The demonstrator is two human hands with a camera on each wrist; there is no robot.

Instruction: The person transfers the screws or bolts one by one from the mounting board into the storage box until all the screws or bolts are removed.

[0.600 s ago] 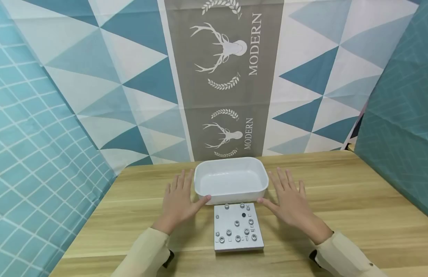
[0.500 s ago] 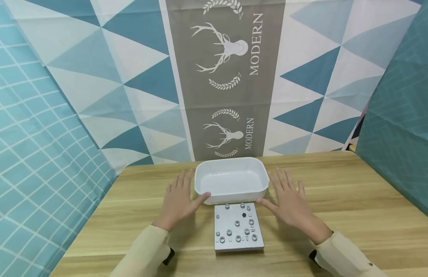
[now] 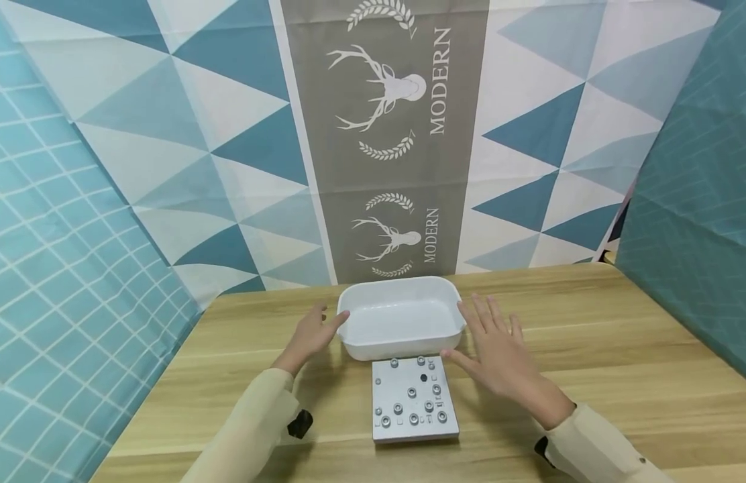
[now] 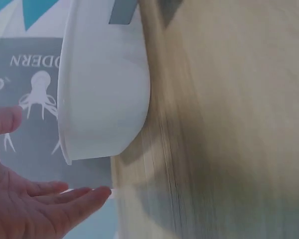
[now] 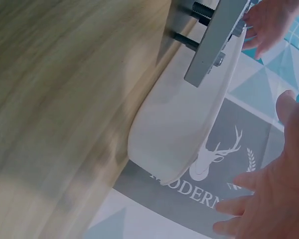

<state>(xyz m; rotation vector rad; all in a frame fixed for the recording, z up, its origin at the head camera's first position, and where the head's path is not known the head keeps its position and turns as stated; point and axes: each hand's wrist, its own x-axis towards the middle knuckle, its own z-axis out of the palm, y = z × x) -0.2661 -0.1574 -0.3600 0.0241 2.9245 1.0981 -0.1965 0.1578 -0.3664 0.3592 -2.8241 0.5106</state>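
A white rectangular dish [image 3: 403, 349] with rounded corners stands toward the back of the table. At its left end is my left hand [image 3: 309, 339], thumb extended near the rim; in the left wrist view its fingers [image 4: 72, 211] hold nothing and show apart from the dish. My right hand [image 3: 500, 355] hovers at the dish's right end with fingers spread. In front of the dish is a flat silver metal plate [image 3: 403, 429] carrying several socket-head screws [image 3: 412, 392]. From the right wrist, dark threaded screw shanks [image 5: 186, 41] project below the plate.
The wood-grain table [image 3: 240, 376] extends on both sides of the dish. A patterned curtain [image 3: 397, 168] hangs behind it. Blue checked cloth [image 3: 65, 268] borders the left, and a teal cloth [image 3: 699, 201] the right.
My left hand has turned from lying flat with spread fingers to a sideways pose by the dish's left end. The right hand stays spread; the whole view has shifted slightly.
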